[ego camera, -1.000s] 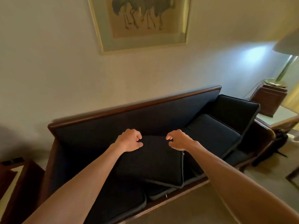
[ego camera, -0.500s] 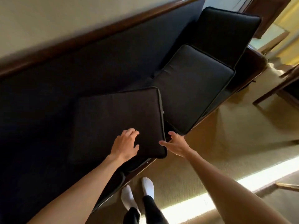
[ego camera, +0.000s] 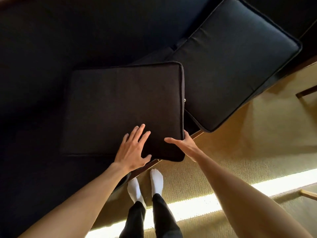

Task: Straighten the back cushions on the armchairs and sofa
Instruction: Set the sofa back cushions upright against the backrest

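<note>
A dark square back cushion (ego camera: pixel 120 107) lies flat on the dark sofa seat (ego camera: pixel 34 66), its near right corner hanging over the sofa's wooden front rail. My left hand (ego camera: pixel 133 150) rests flat on the cushion's near edge with fingers spread. My right hand (ego camera: pixel 184 146) grips that near right corner, thumb on top and fingers wrapped around the side. A second dark cushion (ego camera: pixel 231 66) lies flat to the right, tilted at an angle.
The sofa's wooden front rail (ego camera: pixel 197 134) runs diagonally below the cushions. My feet in white socks (ego camera: pixel 145 184) stand on beige carpet (ego camera: pixel 240 152) close to the rail. A wooden furniture leg (ego camera: pixel 307 93) shows at the right edge.
My view has tipped down from the wall and sofa back to the seat. Both hands moved from the cushion's far edge to its near edge; the right hand now grips the corner.
</note>
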A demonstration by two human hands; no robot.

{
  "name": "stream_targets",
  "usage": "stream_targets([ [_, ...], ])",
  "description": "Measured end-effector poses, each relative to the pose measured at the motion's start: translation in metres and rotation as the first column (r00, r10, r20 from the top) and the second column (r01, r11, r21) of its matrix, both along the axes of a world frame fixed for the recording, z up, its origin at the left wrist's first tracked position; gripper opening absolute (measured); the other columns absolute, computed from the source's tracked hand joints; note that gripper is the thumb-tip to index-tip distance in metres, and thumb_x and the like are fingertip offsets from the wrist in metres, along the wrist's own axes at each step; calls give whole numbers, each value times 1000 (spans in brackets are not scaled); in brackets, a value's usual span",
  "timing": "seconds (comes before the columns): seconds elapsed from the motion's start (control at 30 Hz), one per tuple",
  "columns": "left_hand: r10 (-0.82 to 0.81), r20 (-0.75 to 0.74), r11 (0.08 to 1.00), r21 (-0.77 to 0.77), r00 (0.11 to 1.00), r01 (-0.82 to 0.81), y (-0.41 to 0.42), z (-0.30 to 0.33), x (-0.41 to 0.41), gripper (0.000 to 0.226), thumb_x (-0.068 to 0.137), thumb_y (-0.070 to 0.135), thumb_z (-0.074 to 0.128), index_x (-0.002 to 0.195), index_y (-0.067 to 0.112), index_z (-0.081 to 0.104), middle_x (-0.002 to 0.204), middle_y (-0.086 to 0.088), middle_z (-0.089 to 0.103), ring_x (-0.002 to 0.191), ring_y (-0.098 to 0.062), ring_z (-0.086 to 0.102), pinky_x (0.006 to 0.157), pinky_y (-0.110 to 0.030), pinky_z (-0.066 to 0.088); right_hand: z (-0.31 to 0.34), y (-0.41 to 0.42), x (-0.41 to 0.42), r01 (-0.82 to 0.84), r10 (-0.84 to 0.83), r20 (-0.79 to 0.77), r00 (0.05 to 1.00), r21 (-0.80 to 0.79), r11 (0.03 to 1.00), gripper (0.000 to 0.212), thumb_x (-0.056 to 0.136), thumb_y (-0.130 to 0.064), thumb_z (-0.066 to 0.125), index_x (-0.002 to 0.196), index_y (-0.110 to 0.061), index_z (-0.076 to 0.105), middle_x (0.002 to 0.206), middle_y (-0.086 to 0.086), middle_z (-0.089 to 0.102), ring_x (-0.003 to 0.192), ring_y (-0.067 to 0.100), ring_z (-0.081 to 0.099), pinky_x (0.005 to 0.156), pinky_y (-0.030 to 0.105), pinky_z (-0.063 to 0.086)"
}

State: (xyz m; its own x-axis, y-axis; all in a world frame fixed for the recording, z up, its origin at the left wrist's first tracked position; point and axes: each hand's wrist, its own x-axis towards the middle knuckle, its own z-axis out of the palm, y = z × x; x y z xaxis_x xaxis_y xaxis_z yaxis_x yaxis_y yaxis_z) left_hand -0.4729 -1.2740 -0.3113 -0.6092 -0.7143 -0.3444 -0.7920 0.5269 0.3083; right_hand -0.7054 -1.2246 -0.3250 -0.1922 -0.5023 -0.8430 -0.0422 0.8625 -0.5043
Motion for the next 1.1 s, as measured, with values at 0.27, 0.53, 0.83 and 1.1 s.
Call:
stream_targets([
  [0.27,46,-155,999,15,987,-45,-1,52,30,93,73,74,54,150,27,31,161,5,19,149,-15,17,117,-41,30,68,-30,6,-116,122,-52,991,105,988,121,40,-69,84,139,-13,43,125,3,60,109,23,61,92,42,55],
  [0.53,140,-301,980,-96,943,-176,-20,138,71,108,63,84,61,148,24,35,154,5,36,143,-14,32,116,-37,31,208,-94,48,-265,269,8,963,213,941,84,65,-71,72,124,-14,58,115,12,64,99,33,64,82,46,59],
  [0.83,379,-492,875,-83,784,-476,-49,220,128,123,50,74,79,148,22,26,151,2,36,136,-14,40,108,-36,41,339,-180,139,-196,194,-132,972,1,981,98,68,-52,81,142,-6,34,126,18,54,91,42,67,51,49,60],
  [1.1,628,-471,720,49,619,-693,-94,254,140,115,54,38,89,146,35,19,138,3,44,120,-19,51,91,-41,53,365,-214,161,-829,562,-657,503,-183,529,65,89,-13,55,148,-20,30,102,12,60,93,32,68,76,45,59],
])
